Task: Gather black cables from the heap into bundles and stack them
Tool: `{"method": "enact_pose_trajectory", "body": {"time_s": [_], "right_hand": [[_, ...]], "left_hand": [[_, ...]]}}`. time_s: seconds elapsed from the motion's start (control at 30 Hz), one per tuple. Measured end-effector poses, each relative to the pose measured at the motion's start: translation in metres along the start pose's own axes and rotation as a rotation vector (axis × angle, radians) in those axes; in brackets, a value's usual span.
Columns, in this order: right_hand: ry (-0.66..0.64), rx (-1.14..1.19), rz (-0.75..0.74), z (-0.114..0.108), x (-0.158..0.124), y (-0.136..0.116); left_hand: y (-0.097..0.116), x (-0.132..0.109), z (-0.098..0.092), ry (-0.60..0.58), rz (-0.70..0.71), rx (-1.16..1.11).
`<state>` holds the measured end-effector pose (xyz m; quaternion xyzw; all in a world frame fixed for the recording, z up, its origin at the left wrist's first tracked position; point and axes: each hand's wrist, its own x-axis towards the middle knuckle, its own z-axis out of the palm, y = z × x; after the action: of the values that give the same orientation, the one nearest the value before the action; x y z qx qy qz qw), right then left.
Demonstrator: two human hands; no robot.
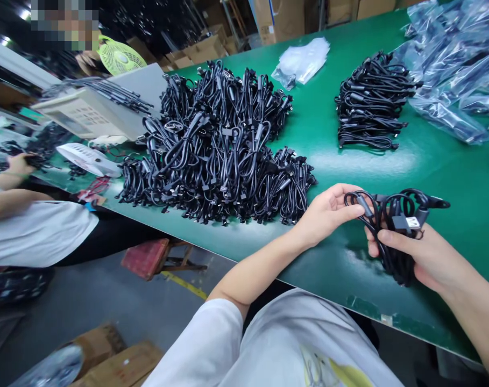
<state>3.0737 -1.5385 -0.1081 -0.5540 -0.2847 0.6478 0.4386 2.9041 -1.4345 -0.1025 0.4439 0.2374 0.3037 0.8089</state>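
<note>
Several coiled black USB cables [394, 260] are gathered in a bundle above the table's near edge, in front of my body. My right hand [433, 258] wraps round this bundle from the right, thumb across its front. A light-coloured USB plug shows above that thumb. On the bundle's left side my left hand [327, 210] pinches a cable loop between thumb and fingers, near a thick grey-black sleeve on the cable. Left of my left hand lies a large heap of coiled black cables [224, 156]. Farther back, a smaller stack of cable coils [369, 105] rests on the table.
The green table [325, 153] bears clear plastic bags [304, 59] at the back and filled, shiny bags [449, 70] at the far right. A beige machine [86, 115] and a green fan [121, 56] stand left. A co-worker's hand [20, 164] touches cables there. A red-topped stool [147, 258] stands below.
</note>
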Motion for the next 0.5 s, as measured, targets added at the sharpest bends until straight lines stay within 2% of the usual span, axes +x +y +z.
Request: {"method": "enact_pose_trajectory", "body": {"time_s": [0.07, 0.13, 0.23, 0.33, 0.4, 0.5], "right_hand": [[-0.031, 0.071, 0.031, 0.001, 0.001, 0.000], [0.008, 0.098, -0.011, 0.004, 0.000, -0.002], [0.183, 0.149, -0.142, 0.009, -0.001, -0.007], [0.330, 0.209, -0.246, 0.014, -0.003, -0.014], [0.406, 0.209, -0.296, 0.016, -0.005, -0.016], [0.496, 0.131, -0.377, 0.018, -0.008, -0.015]], "left_hand": [[0.000, 0.001, -0.002, -0.027, 0.006, 0.037], [0.001, 0.001, -0.003, -0.020, 0.024, 0.085], [0.000, -0.002, 0.001, -0.021, -0.022, 0.189], [-0.004, -0.009, 0.009, -0.199, -0.161, 0.311], [-0.008, -0.014, 0.014, -0.274, -0.204, 0.364], [-0.015, -0.017, 0.017, -0.263, -0.232, 0.337]]}}
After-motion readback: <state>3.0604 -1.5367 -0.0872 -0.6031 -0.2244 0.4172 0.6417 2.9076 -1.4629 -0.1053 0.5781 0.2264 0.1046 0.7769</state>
